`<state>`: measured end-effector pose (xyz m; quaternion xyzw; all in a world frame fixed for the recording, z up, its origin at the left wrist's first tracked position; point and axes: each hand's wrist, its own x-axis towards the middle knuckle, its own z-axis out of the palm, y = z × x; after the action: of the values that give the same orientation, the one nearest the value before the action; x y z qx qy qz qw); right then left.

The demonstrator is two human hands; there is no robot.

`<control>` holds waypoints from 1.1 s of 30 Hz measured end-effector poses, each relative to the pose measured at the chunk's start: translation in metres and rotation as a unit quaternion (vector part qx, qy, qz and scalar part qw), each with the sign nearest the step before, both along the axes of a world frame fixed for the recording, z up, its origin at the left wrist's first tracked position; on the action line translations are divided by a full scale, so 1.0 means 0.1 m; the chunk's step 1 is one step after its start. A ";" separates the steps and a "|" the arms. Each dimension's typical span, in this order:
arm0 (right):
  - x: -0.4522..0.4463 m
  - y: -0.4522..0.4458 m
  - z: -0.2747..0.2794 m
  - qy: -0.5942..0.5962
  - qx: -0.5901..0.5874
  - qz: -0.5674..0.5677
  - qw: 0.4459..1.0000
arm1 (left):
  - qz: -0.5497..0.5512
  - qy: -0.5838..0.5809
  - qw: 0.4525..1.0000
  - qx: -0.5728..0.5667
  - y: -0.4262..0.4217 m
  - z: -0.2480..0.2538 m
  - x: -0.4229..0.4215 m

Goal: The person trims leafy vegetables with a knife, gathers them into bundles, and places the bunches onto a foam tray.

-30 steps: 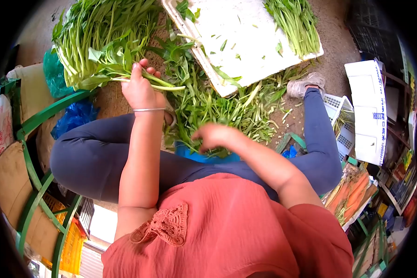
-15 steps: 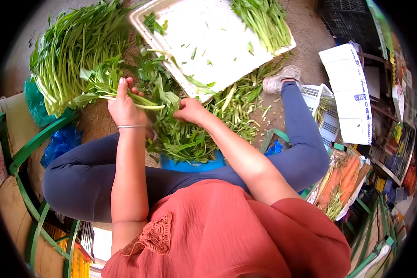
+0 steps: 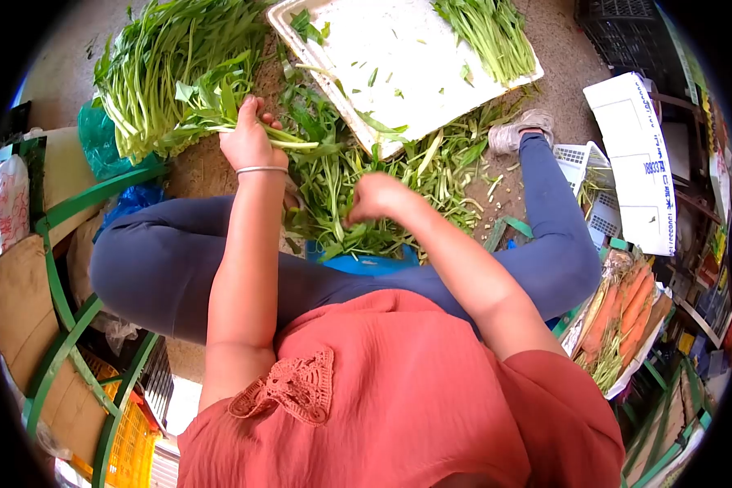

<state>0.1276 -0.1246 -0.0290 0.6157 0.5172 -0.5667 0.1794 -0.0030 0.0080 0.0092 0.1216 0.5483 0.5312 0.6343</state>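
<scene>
My left hand (image 3: 254,140) is closed round a small bunch of leafy green stems (image 3: 220,110), with the cut ends pointing right. Just to its upper left lies a large pile of long green vegetables (image 3: 150,89). My right hand (image 3: 378,198) hangs over a heap of loose leaves and stems (image 3: 431,179), its fingers curled down; what they hold, if anything, is hidden. Beyond the heap, a white foam lid (image 3: 398,61) carries leaf scraps and a neat green bundle (image 3: 492,41) at its right side.
Blue plastic (image 3: 370,264) shows under the heap. A white basket (image 3: 573,163) and a printed white box (image 3: 638,163) are at the right, with carrots (image 3: 622,313) below. Green metal framing (image 3: 61,350) and a teal bag (image 3: 106,146) stand at the left.
My right hand has pulled back from beside the held bunch and curled over the heap. My left hand keeps its grip on the stems. The whole view has shifted slightly.
</scene>
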 end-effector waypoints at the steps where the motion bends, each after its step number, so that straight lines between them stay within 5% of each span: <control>1: 0.04 0.12 0.09 -0.008 -0.007 -0.020 1.000 | 0.005 0.001 1.000 -0.002 -0.01 -0.01 -0.01; 5: -0.05 0.37 0.04 -0.105 0.034 -0.127 0.986 | 0.004 0.027 1.000 -0.009 -0.02 -0.05 -0.01; 9: -0.40 0.04 -0.24 -0.107 0.006 -0.032 0.994 | -0.011 0.033 0.999 -0.008 -0.01 -0.08 0.00; 12: -0.32 -0.32 -0.81 0.000 0.112 -0.090 0.990 | -0.016 0.023 1.000 -0.011 -0.02 -0.05 0.01; 16: 0.07 -0.28 -0.02 0.256 -0.023 -0.465 0.848 | -0.107 0.044 0.993 -0.032 -0.04 -0.05 0.02; 18: 0.24 -0.28 0.25 0.305 -0.013 -0.520 0.798 | -0.199 0.065 0.977 -0.029 -0.10 0.01 0.12; 22: 0.33 -0.22 0.25 0.291 0.117 -0.504 0.805 | -0.472 0.147 0.868 -0.040 -0.33 0.06 0.26; 24: 0.33 -0.12 0.20 0.200 0.175 -0.412 0.872 | -0.523 0.132 0.842 -0.023 -0.42 -0.05 0.30; 26: 0.32 -0.03 0.23 0.152 0.271 -0.332 0.891 | -0.483 0.190 0.855 -0.007 -0.44 -0.06 0.30; 33: 0.39 0.00 0.37 0.242 0.208 -0.409 0.855 | -0.409 0.085 0.908 0.027 -0.34 0.05 0.30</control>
<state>0.1661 -0.1242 0.0079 0.6379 0.3515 -0.5994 -0.3321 0.0268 -0.0264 0.0139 0.3967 0.4884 0.2275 0.7432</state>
